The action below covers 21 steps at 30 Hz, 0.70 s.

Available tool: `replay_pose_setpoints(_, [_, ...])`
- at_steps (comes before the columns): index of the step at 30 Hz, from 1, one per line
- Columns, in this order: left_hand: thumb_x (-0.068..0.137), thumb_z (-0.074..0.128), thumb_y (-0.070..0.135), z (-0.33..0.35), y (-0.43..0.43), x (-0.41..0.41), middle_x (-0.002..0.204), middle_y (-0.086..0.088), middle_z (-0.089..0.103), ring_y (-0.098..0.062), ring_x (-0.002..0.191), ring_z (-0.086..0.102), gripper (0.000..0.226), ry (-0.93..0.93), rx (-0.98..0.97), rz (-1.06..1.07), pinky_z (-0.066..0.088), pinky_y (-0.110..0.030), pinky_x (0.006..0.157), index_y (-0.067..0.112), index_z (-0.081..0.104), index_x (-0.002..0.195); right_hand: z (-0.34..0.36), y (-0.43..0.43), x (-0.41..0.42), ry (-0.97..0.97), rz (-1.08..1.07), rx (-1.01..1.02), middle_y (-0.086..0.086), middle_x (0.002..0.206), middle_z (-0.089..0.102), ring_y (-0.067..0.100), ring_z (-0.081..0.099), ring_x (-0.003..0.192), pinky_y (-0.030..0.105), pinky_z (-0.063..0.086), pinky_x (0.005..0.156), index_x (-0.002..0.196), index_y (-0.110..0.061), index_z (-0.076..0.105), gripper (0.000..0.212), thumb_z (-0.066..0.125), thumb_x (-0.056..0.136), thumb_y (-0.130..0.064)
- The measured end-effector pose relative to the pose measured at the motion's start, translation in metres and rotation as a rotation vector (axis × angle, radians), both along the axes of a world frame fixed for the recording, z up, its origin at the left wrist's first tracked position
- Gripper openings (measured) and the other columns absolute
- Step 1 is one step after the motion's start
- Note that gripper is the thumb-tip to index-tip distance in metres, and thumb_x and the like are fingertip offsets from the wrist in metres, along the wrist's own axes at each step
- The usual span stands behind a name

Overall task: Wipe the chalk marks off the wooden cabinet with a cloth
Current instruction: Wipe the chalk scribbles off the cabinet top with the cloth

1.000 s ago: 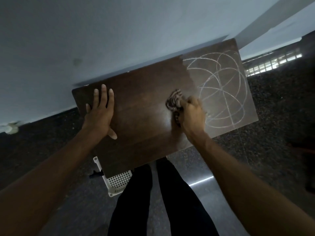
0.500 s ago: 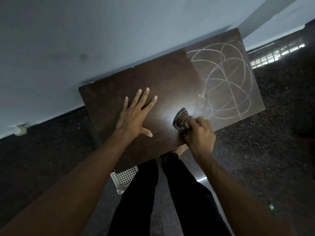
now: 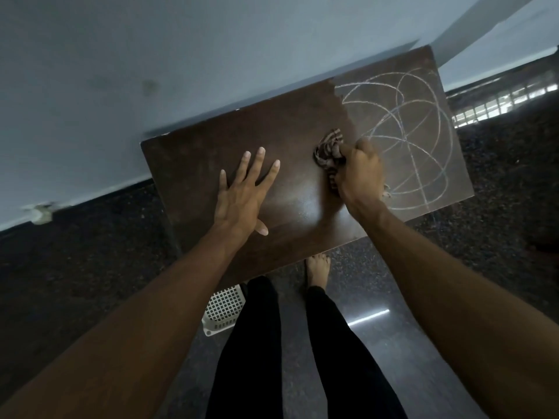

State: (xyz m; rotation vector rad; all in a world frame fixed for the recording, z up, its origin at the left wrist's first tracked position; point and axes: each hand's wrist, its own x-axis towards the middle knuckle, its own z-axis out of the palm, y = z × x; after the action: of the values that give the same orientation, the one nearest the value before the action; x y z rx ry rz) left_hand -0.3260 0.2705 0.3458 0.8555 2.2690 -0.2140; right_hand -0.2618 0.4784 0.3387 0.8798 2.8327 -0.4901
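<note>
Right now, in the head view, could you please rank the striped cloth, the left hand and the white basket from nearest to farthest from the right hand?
1. Striped cloth: gripped in the right hand itself.
2. Left hand: flat on the cabinet top, to the left.
3. White basket: down on the floor, lower left.

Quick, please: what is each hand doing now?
Left hand: open, flat on the cabinet top.
Right hand: closed, gripping the cloth.
</note>
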Motion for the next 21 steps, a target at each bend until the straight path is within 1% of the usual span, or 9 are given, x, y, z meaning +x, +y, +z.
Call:
replay_pose_setpoints(4, [0.061,0.093,0.041,0.003,0.006,0.002,0.162,-0.003,-0.036,-0.03,0.153,-0.024,0.149,-0.021,-0.022,0.042,0.011,-0.063,0.121,0.032,-0.02,0.158,0.007,-0.019,0.053,0.0,0.065,-0.069,0.011,0.106,0.057,0.032,0.052,0.099,0.042,0.05,0.07,0.114,-0.015,0.065,0.032,0.065,0.085,-0.003])
replay_pose_setpoints(7, [0.061,0.094,0.033,0.005,0.01,0.006,0.161,-0.002,-0.037,-0.03,0.152,-0.025,0.149,-0.042,-0.022,0.084,0.009,-0.061,0.122,0.03,-0.019,0.158,0.006,-0.042,0.11,-0.026,0.086,-0.081,0.007,0.096,0.058,0.03,0.053,0.086,0.031,0.041,0.057,0.116,-0.016,0.068,0.039,0.071,0.079,-0.004])
replay_pose_setpoints(10, [0.062,0.094,0.027,0.006,0.012,0.008,0.161,-0.002,-0.038,-0.03,0.152,-0.027,0.148,-0.057,-0.015,0.11,0.008,-0.06,0.122,0.03,-0.018,0.159,0.0,-0.06,0.138,-0.08,-0.025,-0.117,0.003,0.094,0.06,0.027,0.055,0.083,0.032,0.046,0.053,0.118,-0.022,0.07,0.048,0.077,0.074,-0.005])
replay_pose_setpoints(12, [0.062,0.094,0.025,0.007,0.013,0.008,0.16,-0.001,-0.039,-0.03,0.151,-0.028,0.149,-0.071,-0.019,0.123,0.007,-0.06,0.122,0.03,-0.019,0.159,-0.002,-0.073,0.139,-0.091,-0.023,-0.133,0.004,0.097,0.061,0.029,0.057,0.086,0.033,0.049,0.053,0.118,-0.022,0.07,0.052,0.077,0.07,-0.004])
replay_pose_setpoints(14, [0.062,0.094,0.025,0.007,0.012,0.007,0.16,0.0,-0.039,-0.029,0.151,-0.028,0.148,-0.082,-0.013,0.13,0.006,-0.059,0.122,0.031,-0.018,0.159,0.002,-0.092,0.134,-0.1,0.104,-0.146,0.004,0.1,0.059,0.031,0.056,0.089,0.037,0.053,0.054,0.12,-0.025,0.066,0.05,0.067,0.072,-0.011])
replay_pose_setpoints(16, [0.062,0.094,0.024,0.008,0.012,0.007,0.161,0.001,-0.038,-0.029,0.151,-0.028,0.147,-0.085,0.002,0.129,0.006,-0.059,0.122,0.031,-0.016,0.159,0.006,-0.107,0.129,-0.127,0.231,-0.162,0.002,0.1,0.055,0.03,0.055,0.09,0.043,0.054,0.059,0.121,-0.028,0.062,0.048,0.045,0.076,-0.026])
replay_pose_setpoints(18, [0.062,0.094,0.025,0.008,0.011,0.008,0.161,0.001,-0.037,-0.029,0.151,-0.027,0.147,-0.076,0.008,0.131,0.006,-0.06,0.122,0.031,-0.016,0.159,0.009,-0.112,0.125,-0.112,0.279,-0.168,0.002,0.096,0.055,0.029,0.055,0.086,0.043,0.054,0.057,0.117,-0.026,0.065,0.051,0.035,0.075,-0.031])
replay_pose_setpoints(19, [0.062,0.094,0.025,0.009,0.012,0.008,0.161,0.001,-0.037,-0.029,0.152,-0.027,0.147,-0.072,0.006,0.131,0.007,-0.059,0.122,0.031,-0.016,0.159,0.009,-0.109,0.125,-0.108,0.304,-0.168,0.002,0.095,0.055,0.029,0.056,0.085,0.042,0.054,0.054,0.115,-0.026,0.066,0.048,0.039,0.076,-0.031])
replay_pose_setpoints(21, [0.062,0.094,0.026,0.009,0.013,0.009,0.161,0.001,-0.038,-0.029,0.152,-0.027,0.147,-0.073,-0.004,0.129,0.008,-0.06,0.121,0.031,-0.017,0.159,0.01,-0.095,0.124,-0.121,0.37,-0.149,0.002,0.098,0.055,0.03,0.056,0.087,0.039,0.053,0.05,0.116,-0.027,0.065,0.042,0.06,0.075,-0.024])
